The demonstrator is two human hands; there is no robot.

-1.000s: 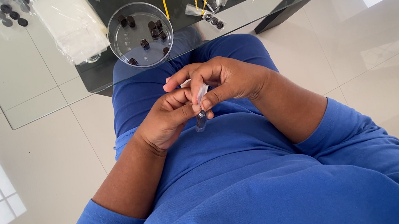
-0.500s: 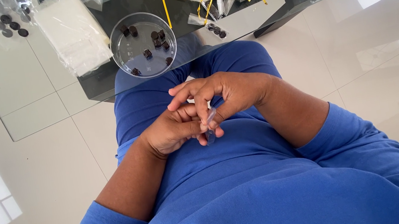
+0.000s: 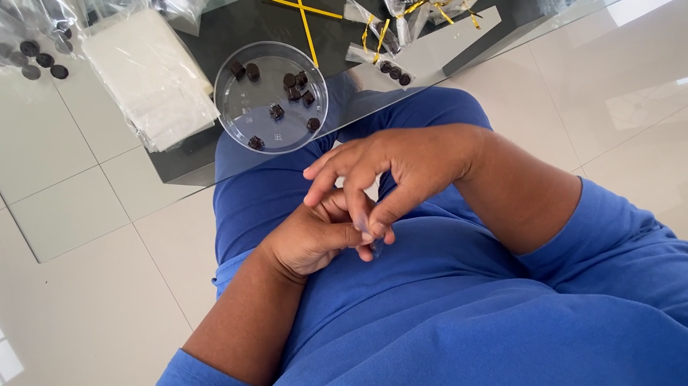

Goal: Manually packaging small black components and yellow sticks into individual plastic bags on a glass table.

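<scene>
A small clear bag [image 3: 364,217] was pinched between the closed fingertips of the left hand [image 3: 314,237] and right hand [image 3: 402,176], while beyond the fingers a round clear dish [image 3: 271,96] of dark pieces was seen on the glass table [image 3: 65,193].

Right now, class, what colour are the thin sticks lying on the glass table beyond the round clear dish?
Yellow: the thin sticks show best in the head view.

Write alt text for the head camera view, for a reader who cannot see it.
Over a lap in blue clothing, the left hand and right hand pinch a small clear bag between them. Ahead, on a glass table, stand a round clear dish of dark round pieces, yellow ties and filled bags.
</scene>
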